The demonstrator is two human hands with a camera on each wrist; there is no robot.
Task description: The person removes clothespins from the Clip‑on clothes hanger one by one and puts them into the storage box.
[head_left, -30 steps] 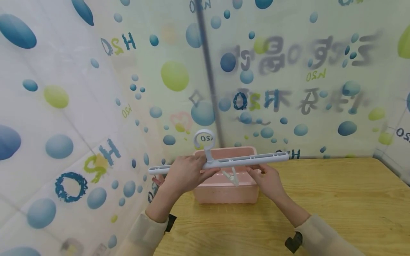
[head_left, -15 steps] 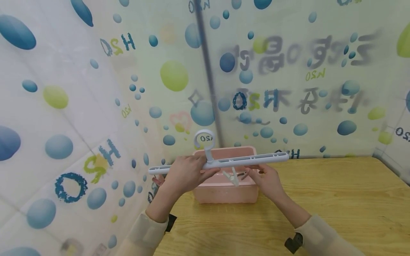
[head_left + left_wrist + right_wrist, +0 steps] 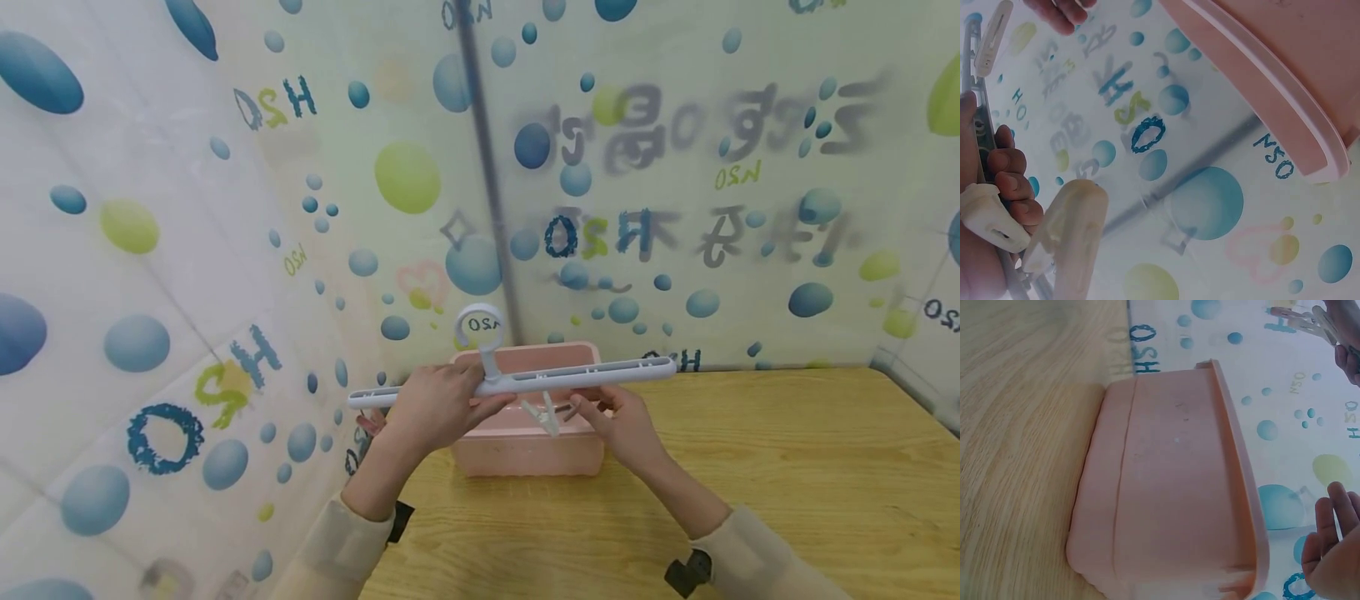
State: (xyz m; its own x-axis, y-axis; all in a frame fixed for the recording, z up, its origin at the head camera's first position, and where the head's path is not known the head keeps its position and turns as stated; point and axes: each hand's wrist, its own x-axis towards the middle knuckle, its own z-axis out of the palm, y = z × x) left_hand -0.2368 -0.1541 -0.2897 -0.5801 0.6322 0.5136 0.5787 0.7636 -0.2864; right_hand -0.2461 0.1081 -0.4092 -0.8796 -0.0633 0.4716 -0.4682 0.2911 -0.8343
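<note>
My left hand grips the bar of a white clip hanger near its middle, its hook standing up. Fingers curl round the bar in the left wrist view. A white clip hangs just right of that hand, and a pale clip shows large in the left wrist view. At the bar's right part, my right hand pinches a small clip, whose greyish end pokes out by the thumb; the rest is hidden. Its other fingers reach loosely forward in the right wrist view.
A pink plastic bin stands on the wooden table behind and below the hanger. Patterned curtains with bubble prints rise at the back and left of the table.
A small greyish end has come into sight beside my right thumb, and the right fingers have shifted slightly. The left hand and hanger stay almost still.
</note>
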